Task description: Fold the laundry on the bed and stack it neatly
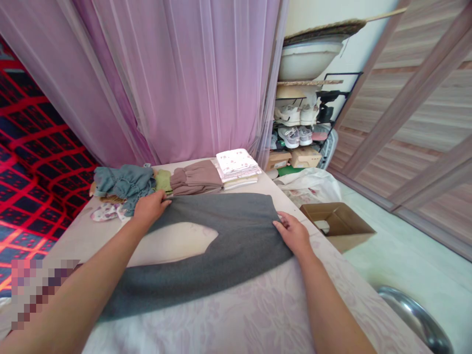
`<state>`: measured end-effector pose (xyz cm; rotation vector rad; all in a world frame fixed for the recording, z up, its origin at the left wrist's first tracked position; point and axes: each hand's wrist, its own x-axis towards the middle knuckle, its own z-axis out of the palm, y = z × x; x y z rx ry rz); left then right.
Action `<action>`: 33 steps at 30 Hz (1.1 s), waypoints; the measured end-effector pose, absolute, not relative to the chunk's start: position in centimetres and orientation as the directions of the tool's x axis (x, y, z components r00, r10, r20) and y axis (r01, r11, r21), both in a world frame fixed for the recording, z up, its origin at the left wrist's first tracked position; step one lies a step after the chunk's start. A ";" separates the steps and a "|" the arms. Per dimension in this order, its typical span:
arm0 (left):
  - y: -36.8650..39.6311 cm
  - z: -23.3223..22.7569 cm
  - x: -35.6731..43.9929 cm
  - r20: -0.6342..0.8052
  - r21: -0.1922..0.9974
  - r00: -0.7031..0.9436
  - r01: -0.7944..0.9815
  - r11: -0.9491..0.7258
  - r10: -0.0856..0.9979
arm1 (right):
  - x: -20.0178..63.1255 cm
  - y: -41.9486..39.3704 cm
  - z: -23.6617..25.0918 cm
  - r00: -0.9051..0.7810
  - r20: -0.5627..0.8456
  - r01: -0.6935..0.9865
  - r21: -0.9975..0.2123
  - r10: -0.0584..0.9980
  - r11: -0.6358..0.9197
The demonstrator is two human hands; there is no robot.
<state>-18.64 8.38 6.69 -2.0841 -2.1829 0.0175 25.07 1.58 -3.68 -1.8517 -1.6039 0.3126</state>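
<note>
Grey trousers (228, 231) lie spread flat across the middle of the table (228, 314), waist end toward the curtain, one leg running back toward the person along the near left. The cloth looks smooth, with no obvious bunching.

Left hand (149, 207) rests on the far left corner of the waist, fingers curled down and apparently pinching the edge. Right hand (293, 232) lies at the right edge of the cloth, fingers bent and closed lightly on the fabric.

Judgement: both grips sit at opposite edges, which suits an even fold or straightening. Tension should be kept equal on both sides, edges lined up before pressing, and the leg on the near left drawn in so it does not trail.

Beyond the trousers, just past the left hand, stand a blue garment (123, 183), a folded brown garment (195, 179) and a white folded stack (238, 166). A cardboard box (337, 223) sits on the floor to the right, a shoe rack (304, 128) behind it.
</note>
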 end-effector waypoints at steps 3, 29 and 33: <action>8.0 5.6 -17.6 0.210 -0.127 -0.002 0.991 0.030 0.978 | 24.6 1.6 -3.7 0.244 0.244 0.829 -0.554 0.939 -0.072; 0.6 0.9 -6.1 -0.019 0.277 0.654 0.730 -0.625 0.756 | 25.3 1.7 -4.0 0.016 0.269 0.886 -0.450 0.963 0.112; -2.5 0.8 -5.8 0.042 0.313 0.648 0.714 -0.626 0.760 | 25.8 1.3 -4.2 0.036 0.255 0.892 -0.444 0.966 0.084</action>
